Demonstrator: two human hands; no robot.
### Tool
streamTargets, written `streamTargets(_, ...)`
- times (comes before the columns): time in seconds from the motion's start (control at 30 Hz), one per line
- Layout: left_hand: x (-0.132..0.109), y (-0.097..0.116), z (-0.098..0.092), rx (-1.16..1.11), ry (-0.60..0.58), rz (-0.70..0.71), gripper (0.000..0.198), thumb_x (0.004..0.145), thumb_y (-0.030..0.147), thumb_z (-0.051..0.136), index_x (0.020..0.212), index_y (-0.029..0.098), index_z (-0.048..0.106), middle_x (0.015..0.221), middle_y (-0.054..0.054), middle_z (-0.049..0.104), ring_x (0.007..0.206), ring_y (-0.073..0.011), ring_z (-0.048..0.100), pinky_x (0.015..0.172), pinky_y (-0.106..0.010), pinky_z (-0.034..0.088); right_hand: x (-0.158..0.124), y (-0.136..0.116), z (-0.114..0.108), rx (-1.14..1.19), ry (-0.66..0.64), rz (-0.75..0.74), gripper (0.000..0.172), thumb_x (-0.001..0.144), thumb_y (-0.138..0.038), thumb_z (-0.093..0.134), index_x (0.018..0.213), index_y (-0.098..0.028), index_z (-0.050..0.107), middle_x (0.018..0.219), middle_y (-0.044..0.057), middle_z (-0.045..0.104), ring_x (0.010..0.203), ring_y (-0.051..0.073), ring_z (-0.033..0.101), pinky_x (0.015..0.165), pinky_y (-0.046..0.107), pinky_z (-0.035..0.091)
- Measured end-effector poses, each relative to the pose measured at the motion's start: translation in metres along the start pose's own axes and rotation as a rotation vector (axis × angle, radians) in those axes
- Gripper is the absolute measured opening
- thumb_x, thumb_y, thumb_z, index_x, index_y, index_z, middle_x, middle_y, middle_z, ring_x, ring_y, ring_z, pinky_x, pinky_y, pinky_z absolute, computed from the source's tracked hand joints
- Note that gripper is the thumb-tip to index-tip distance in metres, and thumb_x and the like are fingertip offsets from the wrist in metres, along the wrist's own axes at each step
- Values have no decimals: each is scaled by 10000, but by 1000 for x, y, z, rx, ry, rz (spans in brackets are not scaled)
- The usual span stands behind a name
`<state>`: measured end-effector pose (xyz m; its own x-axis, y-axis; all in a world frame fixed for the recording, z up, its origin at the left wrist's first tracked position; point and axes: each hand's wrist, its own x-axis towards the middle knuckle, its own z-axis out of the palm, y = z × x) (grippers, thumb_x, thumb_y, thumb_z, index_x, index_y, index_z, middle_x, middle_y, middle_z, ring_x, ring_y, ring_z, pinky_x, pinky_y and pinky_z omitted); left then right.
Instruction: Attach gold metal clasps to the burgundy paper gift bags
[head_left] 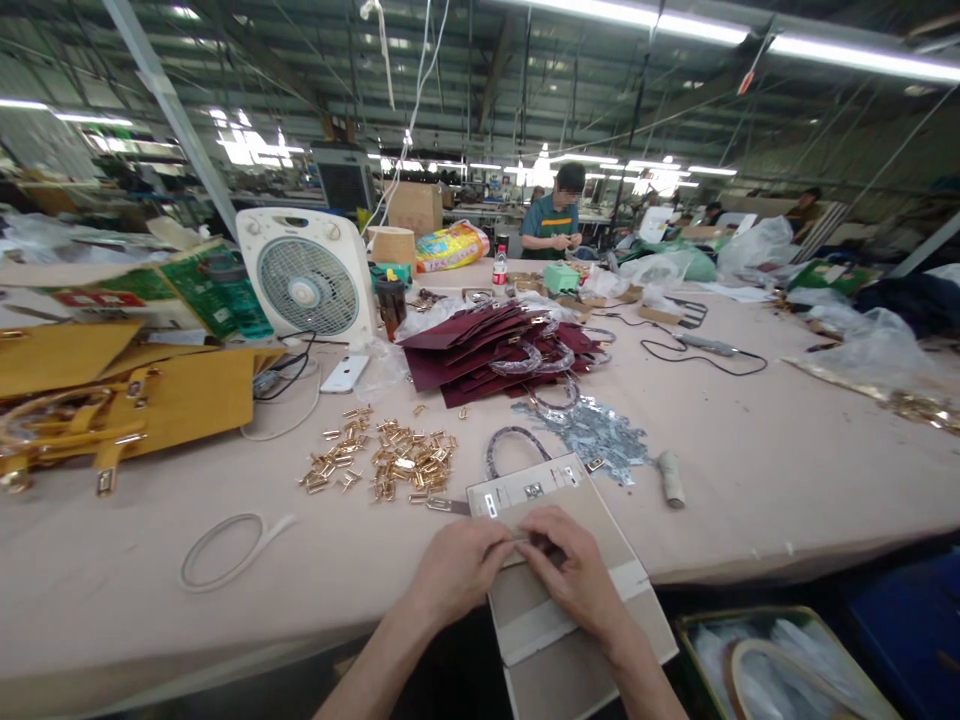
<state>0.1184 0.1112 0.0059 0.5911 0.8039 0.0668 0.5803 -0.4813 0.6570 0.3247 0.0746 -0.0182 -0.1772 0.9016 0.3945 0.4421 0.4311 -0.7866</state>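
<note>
My left hand (463,558) and my right hand (574,568) meet over a beige bag panel (600,515), fingertips pinched together. What they pinch is small and pale, and I cannot make out its kind. The panel lies partly on the table and reaches over its front edge. A dark, wrapped loop handle (514,437) stands out from its far end, beside slots with metal pieces. Left of the panel lies a heap of gold-coloured metal fittings (412,462). Beyond its right side are scattered silvery metal plates (606,440).
Stacked maroon bag pieces (465,345) lie behind the fittings, near a white fan (307,275) and a phone (344,374). Mustard bag pieces (187,400) are left, a tape coil (221,552) in front. A small roll (671,480) lies right. Across the table works another person (551,220).
</note>
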Motion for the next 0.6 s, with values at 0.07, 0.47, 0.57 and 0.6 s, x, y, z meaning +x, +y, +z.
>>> streamTargets(0.07,1,-2,2,23,7,-2,283,1012,311,509,856,228,731,898,-36,768,843,-204,681,774,-281,438,1,0,0,1,-23,-14,123,996,-273,624,1048,-231,727,997,72,724,865,202,686,779,306,564)
streamTargets(0.47,4,-10,4,-218,2,-4,248,920,216,551,842,194,786,828,-11,770,800,-168,672,756,-235,435,3,-7,-1,-33,-125,18,143,1025,-266,581,1013,-240,721,954,47,718,916,210,683,827,307,529)
streamTargets(0.57,3,-11,4,-266,1,-12,257,903,211,551,869,189,805,836,-8,776,811,-169,677,761,-230,438,3,-6,-1,-40,-146,32,119,1018,-240,592,997,-239,710,949,36,707,913,204,674,827,303,514)
streamTargets(0.6,3,-12,4,-279,0,-17,261,900,215,550,866,185,807,828,-7,773,806,-169,676,756,-230,437,3,-6,-1,-46,-153,39,110,1015,-232,597,994,-239,705,942,31,700,903,200,669,820,299,507)
